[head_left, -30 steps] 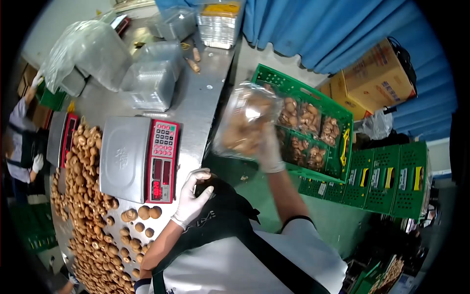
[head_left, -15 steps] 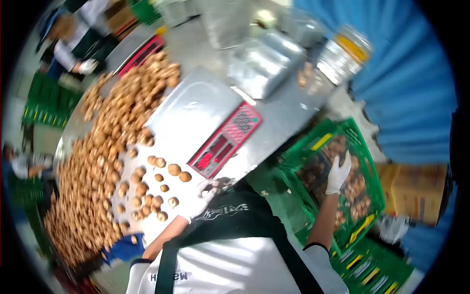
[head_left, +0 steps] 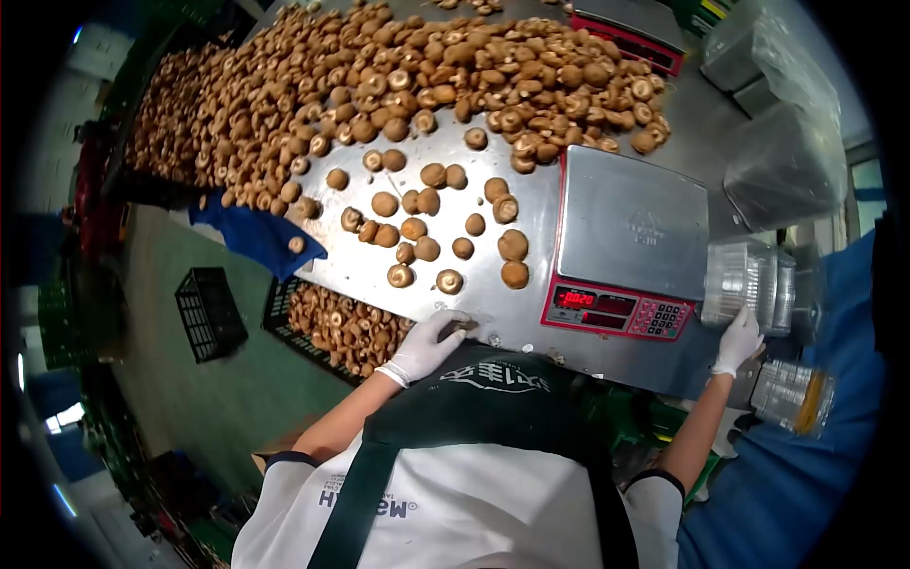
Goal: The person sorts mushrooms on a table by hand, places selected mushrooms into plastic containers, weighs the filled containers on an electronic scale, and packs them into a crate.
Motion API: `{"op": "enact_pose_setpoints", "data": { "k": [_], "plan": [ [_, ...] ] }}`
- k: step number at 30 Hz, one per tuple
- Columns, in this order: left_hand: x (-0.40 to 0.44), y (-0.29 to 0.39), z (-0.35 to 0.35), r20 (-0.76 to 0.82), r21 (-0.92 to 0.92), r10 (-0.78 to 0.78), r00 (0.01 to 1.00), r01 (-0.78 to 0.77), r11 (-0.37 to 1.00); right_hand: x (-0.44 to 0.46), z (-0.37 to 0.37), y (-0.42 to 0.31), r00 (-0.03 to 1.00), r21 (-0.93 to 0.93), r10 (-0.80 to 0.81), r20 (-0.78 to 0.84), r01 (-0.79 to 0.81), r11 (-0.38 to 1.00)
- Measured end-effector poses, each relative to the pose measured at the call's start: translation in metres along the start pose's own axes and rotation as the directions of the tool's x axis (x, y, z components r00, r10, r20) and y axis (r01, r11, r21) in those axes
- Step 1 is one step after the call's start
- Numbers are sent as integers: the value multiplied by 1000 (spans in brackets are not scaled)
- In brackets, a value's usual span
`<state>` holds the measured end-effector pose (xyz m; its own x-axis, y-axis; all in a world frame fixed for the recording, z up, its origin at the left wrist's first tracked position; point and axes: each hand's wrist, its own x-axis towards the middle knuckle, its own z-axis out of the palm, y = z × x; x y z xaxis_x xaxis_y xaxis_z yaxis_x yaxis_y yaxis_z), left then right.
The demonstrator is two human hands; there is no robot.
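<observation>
My left hand (head_left: 428,348), in a white glove, rests at the near edge of the metal table. Its fingers curl around something small and dark that I cannot make out. My right hand (head_left: 738,342), gloved too, reaches to the right with stretched fingers at the near end of a stack of clear plastic trays (head_left: 735,284). Loose shiitake mushrooms (head_left: 427,248) lie spread on the table, some cap up and some stem up. Between the hands stands a red scale (head_left: 633,218) with a bare metal plate and a lit display.
A large heap of shiitake mushrooms (head_left: 398,76) covers the table's far side. Below the near edge is a crate of mushrooms (head_left: 346,327). A black crate (head_left: 210,313) stands on the floor. Bagged trays (head_left: 782,156) sit at right, and a second scale (head_left: 630,38) is behind the heap.
The view has swung round towards the table. My right hand has left the green crate of mushrooms and is now at the clear trays. My left hand stays by the table edge.
</observation>
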<state>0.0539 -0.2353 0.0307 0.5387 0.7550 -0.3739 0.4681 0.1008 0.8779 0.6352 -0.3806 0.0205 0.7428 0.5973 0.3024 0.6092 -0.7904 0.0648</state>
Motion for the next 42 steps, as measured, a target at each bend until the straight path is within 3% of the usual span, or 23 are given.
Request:
{"op": "enact_pose_setpoints", "data": {
  "k": [2,4,6,7,8,10,12,14,16,18,21,22,25,27,30,33,34,35,36,37,38,39,42],
  "plan": [
    [-6,-12,-8,-32,-12,-22,999,22,1000,14,0,25,995,56,-89,-38,91,994],
    [-9,-17,-15,-53,-13,-44,998,43,999,35,-28,26,987,105,151,50,-155,982],
    [-10,-22,-21,-76,8,-35,996,36,999,56,-37,53,976,200,186,-111,-162,966],
    [-9,-29,-23,-77,-2,-42,996,42,999,54,-63,40,936,263,172,-307,-91,961],
    [-8,-34,-26,-78,-10,-52,996,52,999,57,-69,48,855,161,3,-518,93,983],
    [-4,-35,-30,-77,3,-52,996,52,999,26,-139,-40,825,506,296,-482,-13,862],
    [4,-28,-36,-59,44,-22,998,24,999,-2,-131,-57,878,543,-41,-478,331,772],
    [18,-15,-42,-97,233,150,984,-124,964,-46,-120,-122,785,384,-274,-556,534,753],
    [35,-2,-45,-119,431,319,940,-240,870,-79,-94,-150,803,430,-448,-393,591,682],
    [55,-10,-43,-27,566,351,936,-275,777,-101,-88,-161,800,439,-553,-233,594,674],
    [80,-35,-38,116,596,316,942,-320,736,-122,-127,-200,854,570,-409,-320,519,637],
    [82,-35,-38,132,582,303,944,-321,747,-135,-137,-221,894,702,-340,-292,442,559],
    [84,-32,-44,159,534,259,953,-304,789,-168,-145,-292,785,877,-603,-139,381,294],
    [82,-36,-47,166,532,270,949,-316,786,-189,-115,-337,719,868,-694,-43,371,331],
    [78,-41,-55,117,483,305,945,-323,814,-204,-51,-369,697,646,-717,10,543,537],
    [74,-37,-72,26,376,284,958,-273,886,-191,-20,-370,789,827,-612,62,303,474],
    [70,-37,-76,0,324,259,966,-245,914,-184,-31,-375,826,884,-546,142,142,446],
    [69,-42,-77,-60,294,294,954,-265,918,-176,-43,-377,777,904,-490,394,-232,359],
    [68,-46,-79,-91,265,298,950,-265,927,-169,-54,-380,644,782,-457,614,-576,239],
    [68,-47,-81,-85,257,267,960,-238,937,-167,-44,-377,575,689,-549,607,-725,4],
    [68,-46,-83,-80,254,236,968,-209,944,-167,-35,-375,521,519,-642,562,-827,-216],
    [67,-42,-84,-71,244,207,976,-184,952,-166,-36,-379,513,446,-699,498,-843,-301],
    [71,-40,-83,-35,228,194,980,-182,957,-167,-43,-388,452,257,-736,505,-892,-372]
  ]
}}
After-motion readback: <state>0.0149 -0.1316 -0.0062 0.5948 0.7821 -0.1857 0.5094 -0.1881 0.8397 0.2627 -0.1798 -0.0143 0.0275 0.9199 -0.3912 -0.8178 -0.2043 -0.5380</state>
